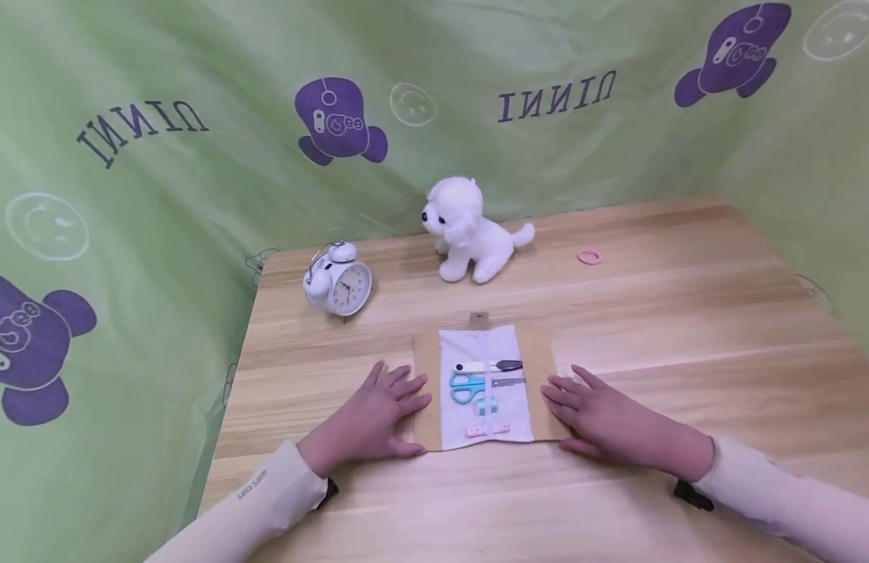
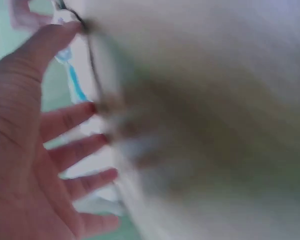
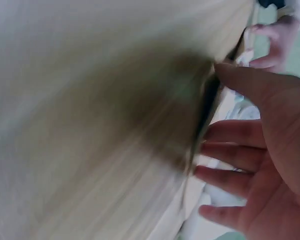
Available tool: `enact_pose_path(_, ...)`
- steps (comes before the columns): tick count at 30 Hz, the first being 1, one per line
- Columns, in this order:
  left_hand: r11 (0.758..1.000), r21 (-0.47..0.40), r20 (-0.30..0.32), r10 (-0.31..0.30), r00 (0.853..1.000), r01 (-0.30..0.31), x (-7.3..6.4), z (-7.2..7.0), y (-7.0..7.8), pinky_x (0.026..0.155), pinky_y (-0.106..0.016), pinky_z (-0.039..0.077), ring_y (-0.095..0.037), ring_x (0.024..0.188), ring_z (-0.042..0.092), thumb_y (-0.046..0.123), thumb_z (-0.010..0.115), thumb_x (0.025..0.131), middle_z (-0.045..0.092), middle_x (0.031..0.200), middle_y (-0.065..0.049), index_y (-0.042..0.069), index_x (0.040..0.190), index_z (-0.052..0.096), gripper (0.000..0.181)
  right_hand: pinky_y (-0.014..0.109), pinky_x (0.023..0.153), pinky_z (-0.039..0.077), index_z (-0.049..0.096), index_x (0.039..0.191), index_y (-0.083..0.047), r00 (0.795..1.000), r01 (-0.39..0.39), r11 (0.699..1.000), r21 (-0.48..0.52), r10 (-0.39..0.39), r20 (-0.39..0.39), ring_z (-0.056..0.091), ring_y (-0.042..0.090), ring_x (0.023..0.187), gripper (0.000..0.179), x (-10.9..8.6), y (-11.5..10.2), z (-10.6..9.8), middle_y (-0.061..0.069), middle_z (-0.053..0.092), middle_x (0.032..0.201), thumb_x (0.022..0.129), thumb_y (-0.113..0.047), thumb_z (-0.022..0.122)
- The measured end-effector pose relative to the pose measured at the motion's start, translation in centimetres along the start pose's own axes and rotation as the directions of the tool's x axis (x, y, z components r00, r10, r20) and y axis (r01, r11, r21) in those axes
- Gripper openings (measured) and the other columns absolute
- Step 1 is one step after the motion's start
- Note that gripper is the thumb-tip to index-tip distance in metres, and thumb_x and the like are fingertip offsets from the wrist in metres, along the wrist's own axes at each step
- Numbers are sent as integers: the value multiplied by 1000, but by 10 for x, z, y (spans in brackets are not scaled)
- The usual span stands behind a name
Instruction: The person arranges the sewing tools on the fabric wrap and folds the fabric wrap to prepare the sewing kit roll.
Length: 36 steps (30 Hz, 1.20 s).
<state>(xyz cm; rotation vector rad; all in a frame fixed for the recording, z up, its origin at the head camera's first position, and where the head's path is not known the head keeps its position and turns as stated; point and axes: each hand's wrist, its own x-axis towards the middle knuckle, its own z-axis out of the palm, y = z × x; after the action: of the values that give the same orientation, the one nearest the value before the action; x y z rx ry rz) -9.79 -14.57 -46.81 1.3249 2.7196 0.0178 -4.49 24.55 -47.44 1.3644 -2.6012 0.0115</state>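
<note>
With the tan case lying unfolded on the desk, right between the two hands, this looks like the flattening step! Left hand, fingers spread wide, touches one side panel; right hand, fingers stretched out too, touches the other, and neither grips anything. What would the next move call for? Light, even pressure on both panels, I'd judge, so the contents stay tucked under the pale strap.

Now the count: one case, one pair of teal scissors, one small teal roll, one pink piece; the white-and-dark tool could be one or two, can't tell! Behind them, one alarm clock, one plush dog, one pink ring.
</note>
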Motion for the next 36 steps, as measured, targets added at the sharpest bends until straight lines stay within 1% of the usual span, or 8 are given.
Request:
enact_pose_path(6,954,263,-35,159,987,-145,7,-12,25,109,-54,44,-29,120,58,56,67,82,65,118,-10,9,113,68,56,51,96,52,72,107,-2,990,95,995,-25,-97,-98,70,29,106,43,3,12,7,11,74,110,69,-20,78)
enact_pose_path(9,935,297,-25,212,977,-195,11,-15,29,95,-41,54,-23,107,60,51,69,82,64,111,-6,7,107,68,51,49,94,53,71,102,-6,979,122,992,35,-114,-169,70,27,100,26,1,14,9,6,74,104,79,-18,74)
enact_pose_path(11,936,290,-15,210,978,-197,13,-17,28,84,-34,57,-20,101,61,52,71,82,64,109,-5,7,104,69,50,48,93,54,71,101,-8,973,124,990,70,-108,-203,71,25,99,17,1,14,10,4,74,103,94,-20,62)
enact_pose_path(16,940,277,44,193,980,-198,18,-21,30,66,-32,55,-19,88,61,52,66,82,64,96,-4,8,95,67,46,46,90,57,73,103,-5,968,94,991,100,-68,-242,73,26,100,48,1,15,12,6,77,104,107,-30,32)
enact_pose_path(21,924,324,84,185,979,-202,16,-20,35,63,-31,53,-20,81,60,53,62,85,59,85,-3,10,95,62,44,46,90,57,74,108,-4,976,76,989,128,-47,-215,73,28,103,28,3,14,11,8,77,108,100,-23,55)
enact_pose_path(24,922,334,45,194,980,-198,14,-18,34,65,-30,55,-19,81,63,41,62,89,61,83,-1,12,90,63,29,47,90,58,73,110,-3,984,57,987,153,-29,-177,73,29,104,24,4,13,10,9,77,109,94,-19,65)
enact_pose_path(31,961,215,-39,188,981,-176,8,-13,26,85,-35,60,-24,109,72,28,57,98,76,111,-7,14,92,70,20,43,87,59,72,114,-8,993,-78,967,243,97,-69,74,24,101,26,6,15,5,10,77,110,90,-15,71)
enact_pose_path(36,981,119,-65,162,985,-153,7,-14,18,80,-33,61,-18,98,74,27,58,99,77,99,-3,15,91,67,17,32,73,60,68,107,-11,989,-120,944,308,141,-47,71,8,81,15,10,19,3,-3,76,91,92,-13,68)
